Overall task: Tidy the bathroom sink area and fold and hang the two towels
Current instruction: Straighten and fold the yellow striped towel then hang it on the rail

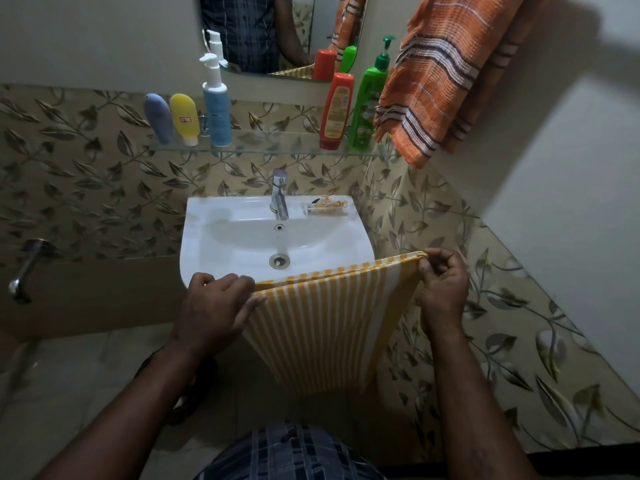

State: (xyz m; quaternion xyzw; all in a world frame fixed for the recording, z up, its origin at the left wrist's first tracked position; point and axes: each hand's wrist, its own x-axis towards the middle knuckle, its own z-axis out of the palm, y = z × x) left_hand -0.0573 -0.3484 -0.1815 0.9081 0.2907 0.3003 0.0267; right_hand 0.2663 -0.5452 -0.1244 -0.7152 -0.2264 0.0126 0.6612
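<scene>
Both hands, well apart, pinch the top corners of the yellow striped towel: the left hand at its left corner, the right hand at its right, so the doubled cloth hangs flat in front of the sink, likely to square the fold. The orange towel already hangs at upper right.

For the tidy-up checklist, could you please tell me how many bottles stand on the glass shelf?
5: grey-blue tube, yellow tube, blue-and-white pump bottle at left; red bottle, green pump bottle at right. Orange striped towel may hide more.
</scene>
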